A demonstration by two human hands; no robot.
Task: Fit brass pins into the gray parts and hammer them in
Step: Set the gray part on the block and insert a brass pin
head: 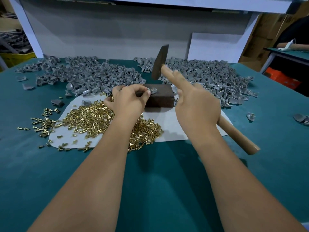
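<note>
gray part (153, 90) pinched on block (158, 97) by left hand (128, 99) | right hand (197, 106) grips hammer (160, 62) above

Teal table (158, 181), white sheet (168, 129).

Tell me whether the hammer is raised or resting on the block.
Raised: the hammer head hangs above the block, with a gap between, gripped by the right hand.

Teal table (158, 181), gray parts (93, 72), gold brass pins (90, 118), dark brown block (158, 96), tan hammer handle (237, 134), white mat (168, 121)
</note>
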